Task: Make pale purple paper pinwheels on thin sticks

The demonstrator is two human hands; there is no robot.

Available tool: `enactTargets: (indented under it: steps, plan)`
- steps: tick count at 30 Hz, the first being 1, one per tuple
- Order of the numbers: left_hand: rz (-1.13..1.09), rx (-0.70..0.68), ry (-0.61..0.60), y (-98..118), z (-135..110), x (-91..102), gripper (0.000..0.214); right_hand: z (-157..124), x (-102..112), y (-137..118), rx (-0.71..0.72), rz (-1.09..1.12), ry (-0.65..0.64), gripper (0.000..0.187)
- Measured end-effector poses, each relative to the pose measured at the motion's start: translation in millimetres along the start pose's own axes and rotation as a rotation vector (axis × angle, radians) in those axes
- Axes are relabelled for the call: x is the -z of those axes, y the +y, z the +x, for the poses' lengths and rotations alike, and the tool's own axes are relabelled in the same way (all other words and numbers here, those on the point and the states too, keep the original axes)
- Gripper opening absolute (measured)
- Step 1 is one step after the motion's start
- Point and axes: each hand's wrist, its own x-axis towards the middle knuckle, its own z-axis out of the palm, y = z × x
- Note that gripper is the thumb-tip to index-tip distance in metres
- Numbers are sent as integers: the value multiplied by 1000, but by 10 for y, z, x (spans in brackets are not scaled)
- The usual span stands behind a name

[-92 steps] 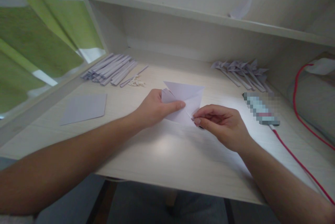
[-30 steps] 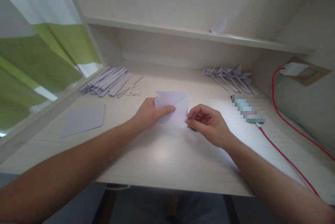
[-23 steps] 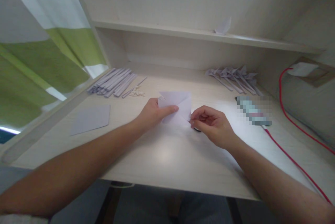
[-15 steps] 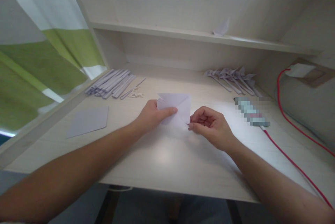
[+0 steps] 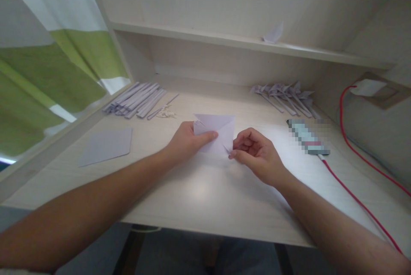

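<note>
A white square of paper (image 5: 224, 121) with cuts running along its diagonals is held above the desk, in the middle of the view. My left hand (image 5: 189, 141) grips its left side, thumb on top and the other fingers hidden behind. At the lower right corner, my right hand (image 5: 258, 153) pinches a cut flap between thumb and forefinger, and the flap's edge lifts off the sheet. The remaining fingers of that hand curl inward.
Rolled paper sticks (image 5: 136, 100) lie back left beside small pale bits (image 5: 166, 113). A loose paper sheet (image 5: 107, 147) is at left. Paper pinwheels on sticks (image 5: 285, 97) lie back right, near a phone (image 5: 307, 137) with a red cable (image 5: 356, 203). Folded paper (image 5: 273, 34) rests on the shelf.
The pinched corner flap has bent a little further inward, and my right fingers have shifted slightly left with it. My left hand keeps its hold. The whole view has shifted slightly.
</note>
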Motion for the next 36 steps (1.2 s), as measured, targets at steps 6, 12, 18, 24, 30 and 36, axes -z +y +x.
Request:
enactTargets:
  steps: [6, 12, 18, 24, 30, 36]
  plan:
    - [14, -13, -9, -18, 1, -10, 27, -4, 22, 73, 36, -64, 25, 21]
    - [35, 12, -17, -22, 18, -5, 25, 7, 21, 72, 34, -68, 14, 20]
    - [26, -25, 11, -23, 22, -3, 25, 13, 19, 77, 19, -62, 10, 16]
    - [-30, -9, 16, -39, 8, -22, 24, 14, 26, 84, 25, -59, -8, 13]
    - [16, -33, 23, -24, 8, -18, 21, 21, 59, 105, 27, -71, 9, 11]
    - [3, -10, 13, -14, -1, -11, 21, 19, 50, 96, 22, -90, 18, 15]
